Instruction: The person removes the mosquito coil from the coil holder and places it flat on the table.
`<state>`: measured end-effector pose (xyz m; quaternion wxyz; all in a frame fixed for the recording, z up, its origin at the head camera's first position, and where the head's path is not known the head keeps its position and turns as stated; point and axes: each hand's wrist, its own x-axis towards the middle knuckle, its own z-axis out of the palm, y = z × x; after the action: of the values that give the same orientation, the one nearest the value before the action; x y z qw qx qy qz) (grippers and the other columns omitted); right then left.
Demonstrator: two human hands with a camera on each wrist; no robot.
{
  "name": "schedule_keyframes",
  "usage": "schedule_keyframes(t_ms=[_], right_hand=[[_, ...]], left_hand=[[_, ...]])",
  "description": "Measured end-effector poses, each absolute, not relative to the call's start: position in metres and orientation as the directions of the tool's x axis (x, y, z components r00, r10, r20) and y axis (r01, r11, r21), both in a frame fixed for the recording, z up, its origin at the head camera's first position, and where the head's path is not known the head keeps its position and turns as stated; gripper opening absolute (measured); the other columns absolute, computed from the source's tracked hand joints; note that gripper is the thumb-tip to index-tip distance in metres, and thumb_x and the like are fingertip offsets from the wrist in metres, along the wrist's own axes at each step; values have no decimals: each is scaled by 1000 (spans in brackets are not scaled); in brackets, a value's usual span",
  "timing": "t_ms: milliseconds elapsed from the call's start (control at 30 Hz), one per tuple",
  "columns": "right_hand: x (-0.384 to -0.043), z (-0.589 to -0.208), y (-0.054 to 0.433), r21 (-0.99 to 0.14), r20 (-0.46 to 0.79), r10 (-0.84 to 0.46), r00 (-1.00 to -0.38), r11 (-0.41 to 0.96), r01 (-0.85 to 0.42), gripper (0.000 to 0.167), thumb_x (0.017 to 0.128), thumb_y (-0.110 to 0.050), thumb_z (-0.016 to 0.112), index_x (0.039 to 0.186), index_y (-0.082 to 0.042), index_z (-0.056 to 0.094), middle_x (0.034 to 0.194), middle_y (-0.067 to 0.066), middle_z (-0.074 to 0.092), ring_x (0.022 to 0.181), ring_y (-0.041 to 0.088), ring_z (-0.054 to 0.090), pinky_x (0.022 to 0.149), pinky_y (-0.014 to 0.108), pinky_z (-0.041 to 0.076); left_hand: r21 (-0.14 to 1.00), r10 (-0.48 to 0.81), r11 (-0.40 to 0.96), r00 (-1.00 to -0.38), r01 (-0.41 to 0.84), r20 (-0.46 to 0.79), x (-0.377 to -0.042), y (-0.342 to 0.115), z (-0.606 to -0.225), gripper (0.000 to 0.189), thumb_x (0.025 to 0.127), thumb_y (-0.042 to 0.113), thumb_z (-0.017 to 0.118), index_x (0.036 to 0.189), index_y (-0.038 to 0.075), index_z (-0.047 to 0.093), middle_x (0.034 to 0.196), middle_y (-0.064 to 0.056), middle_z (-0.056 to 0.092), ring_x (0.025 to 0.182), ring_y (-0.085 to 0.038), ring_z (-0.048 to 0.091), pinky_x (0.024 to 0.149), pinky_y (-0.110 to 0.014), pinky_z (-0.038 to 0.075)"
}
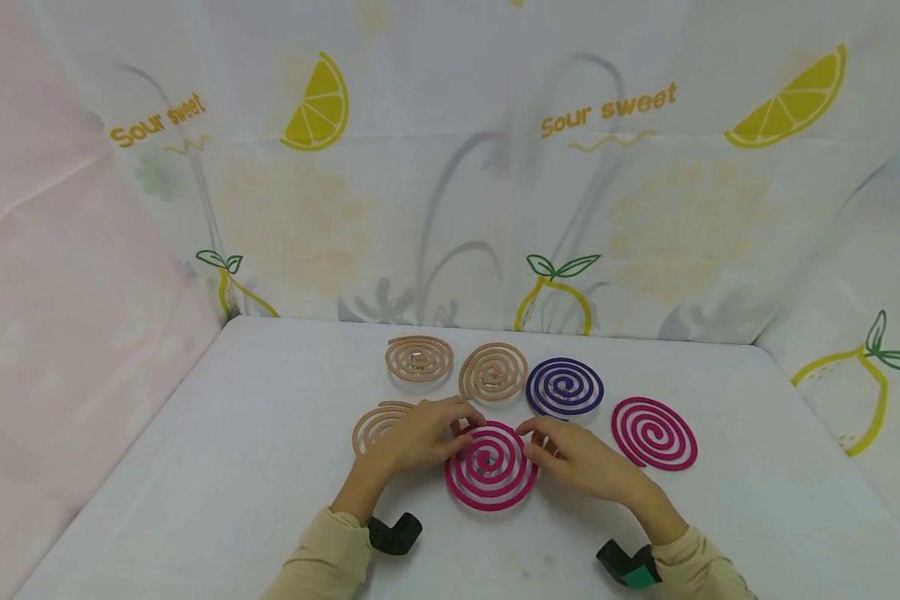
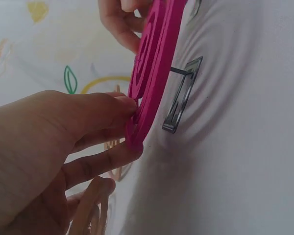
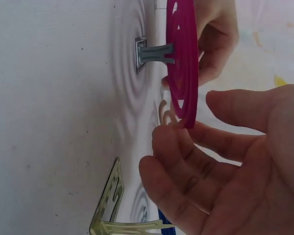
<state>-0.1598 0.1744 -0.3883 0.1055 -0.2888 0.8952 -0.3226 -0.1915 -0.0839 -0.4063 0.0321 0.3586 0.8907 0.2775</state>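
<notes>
A bright pink mosquito coil (image 1: 486,456) stands raised above the table on a small metal stand (image 2: 183,93), whose upright tongue meets its underside. My left hand (image 1: 425,433) pinches the coil's left rim, thumb on top and fingers beneath. On the opposite side, my right hand (image 1: 581,460) has its fingers loosely bent, fingertips right at the rim. In the right wrist view the right thumb (image 3: 235,107) stays apart from the coil. A tan coil (image 1: 371,429) lies partly hidden behind my left hand.
Behind stand two more tan coils, one at left (image 1: 419,358) and one at middle (image 1: 492,371), and a purple coil (image 1: 564,387). Another pink coil (image 1: 654,433) is at right. A gold-coloured metal stand (image 3: 108,196) shows near the right hand. Printed cloth (image 1: 450,200) hangs behind the white table (image 1: 195,500).
</notes>
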Motion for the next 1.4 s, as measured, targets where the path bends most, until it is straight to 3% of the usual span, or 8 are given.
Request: schedule_keyframes(t_ms=[300, 533, 833, 1400], right_hand=[[-160, -387, 177, -682, -58, -598, -799, 608, -405, 34, 95, -23, 56, 124, -9, 46, 87, -2, 60, 69, 5, 56, 60, 21, 49], [-161, -387, 177, -718, -106, -571, -814, 611, -335, 35, 94, -30, 57, 121, -9, 49, 82, -1, 59, 68, 7, 58, 61, 22, 49], [-160, -385, 178, -776, -77, -595, -800, 540, -326, 39, 94, -27, 58, 125, -5, 51, 83, 3, 57, 71, 13, 63, 62, 23, 51], [-162, -383, 177, -833, -44, -606, -795, 461, -305, 39, 95, -21, 56, 129, -4, 49, 88, 8, 59, 75, 23, 63, 64, 25, 52]], left_hand=[[521, 639, 615, -761, 592, 109, -188, -77, -407, 21, 89, 15, 64, 110, 13, 64, 102, 2, 65, 83, -11, 60, 72, -20, 50], [473, 632, 644, -767, 601, 114, -189, -72, -408, 21, 89, 16, 63, 109, 12, 65, 99, 1, 69, 82, -9, 62, 76, -23, 52], [472, 638, 647, -764, 599, 97, -187, -73, -404, 24, 89, 17, 63, 112, 10, 65, 100, 0, 64, 82, -11, 60, 71, -20, 50], [462, 627, 664, -774, 588, 85, -190, -72, -404, 23, 90, 18, 64, 111, 10, 67, 99, 0, 63, 81, -10, 60, 72, -20, 50]])
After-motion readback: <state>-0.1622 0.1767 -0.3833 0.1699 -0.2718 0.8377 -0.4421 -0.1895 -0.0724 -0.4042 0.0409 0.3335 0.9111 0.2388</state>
